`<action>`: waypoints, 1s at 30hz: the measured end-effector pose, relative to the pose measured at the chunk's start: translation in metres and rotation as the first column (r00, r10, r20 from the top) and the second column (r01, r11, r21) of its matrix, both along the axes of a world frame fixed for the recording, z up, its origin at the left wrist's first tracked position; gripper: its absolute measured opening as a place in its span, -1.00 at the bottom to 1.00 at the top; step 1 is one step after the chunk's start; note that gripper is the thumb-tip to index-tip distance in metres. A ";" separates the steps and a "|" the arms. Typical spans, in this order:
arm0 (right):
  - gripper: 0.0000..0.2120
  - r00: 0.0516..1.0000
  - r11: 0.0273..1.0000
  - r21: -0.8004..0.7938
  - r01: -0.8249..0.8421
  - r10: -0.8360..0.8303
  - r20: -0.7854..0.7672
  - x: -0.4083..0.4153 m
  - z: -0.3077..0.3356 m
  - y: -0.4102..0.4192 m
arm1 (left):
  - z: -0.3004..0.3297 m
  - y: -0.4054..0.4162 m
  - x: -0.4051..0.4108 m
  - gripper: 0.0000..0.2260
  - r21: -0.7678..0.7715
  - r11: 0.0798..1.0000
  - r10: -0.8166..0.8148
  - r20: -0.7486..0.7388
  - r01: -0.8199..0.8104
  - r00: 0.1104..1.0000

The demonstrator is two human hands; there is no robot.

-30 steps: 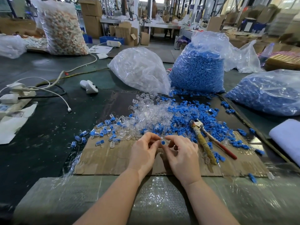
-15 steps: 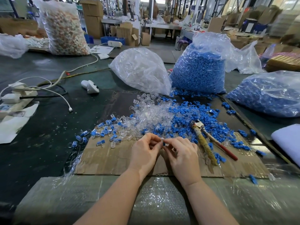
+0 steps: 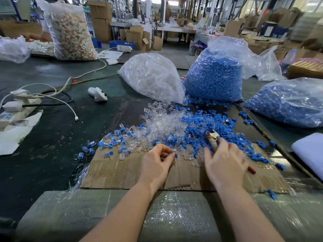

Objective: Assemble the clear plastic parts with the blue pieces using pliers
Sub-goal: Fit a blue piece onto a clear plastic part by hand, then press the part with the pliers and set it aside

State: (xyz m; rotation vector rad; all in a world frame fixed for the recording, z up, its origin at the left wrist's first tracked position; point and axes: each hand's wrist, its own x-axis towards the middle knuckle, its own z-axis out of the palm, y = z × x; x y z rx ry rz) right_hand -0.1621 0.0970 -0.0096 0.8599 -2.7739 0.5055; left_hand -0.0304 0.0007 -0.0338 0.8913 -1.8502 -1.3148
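- Far left on the dark table (image 3: 52,137) I see a white power strip (image 3: 15,109) with cables trailing off it, and a small white device (image 3: 97,94) lying nearer the middle.
- A flat cardboard sheet (image 3: 122,172) lies in front of me; along its far-left edge sit assembled clear-and-blue parts (image 3: 111,142).
- My left hand (image 3: 156,165) hovers over the cardboard with its fingers curled in, pinching a small piece with a blue tip (image 3: 176,155) between thumb and fingertips.
- Behind that hand is the loose heap of clear plastic parts (image 3: 162,123), spilling from a clear bag (image 3: 152,75).
- To its right lie the scattered blue pieces (image 3: 215,123), in front of a tall bag of blue pieces (image 3: 215,75).
- My right hand (image 3: 225,163) lies over the pliers (image 3: 212,137), fingers spread and touching the handles; I cannot tell whether it grips them. The jaws point away from me, a red handle end (image 3: 251,170) shows past the hand.
- Far right: another blue-filled bag (image 3: 288,102) and a white cloth (image 3: 311,151).
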 end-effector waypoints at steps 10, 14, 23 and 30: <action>-0.62 0.946 0.924 0.372 0.088 -0.195 0.260 -0.038 0.014 0.003 | 0.002 0.001 0.000 -0.83 0.000 1.000 -0.013 0.014 0.013 1.000; -0.73 0.950 0.948 0.288 0.135 -0.207 0.236 -0.038 0.022 0.003 | 0.001 -0.001 -0.001 -0.85 0.030 1.000 -0.006 0.013 0.006 1.000; -0.86 0.913 0.952 0.076 -0.295 0.258 0.317 0.008 0.043 0.007 | 0.017 -0.010 -0.002 -0.96 0.388 0.921 0.082 -0.169 -0.011 0.982; -0.89 0.558 0.911 -0.190 -0.365 0.378 0.739 0.031 0.051 0.004 | 0.024 -0.019 -0.003 -0.98 0.514 0.855 0.184 -0.192 -0.061 0.964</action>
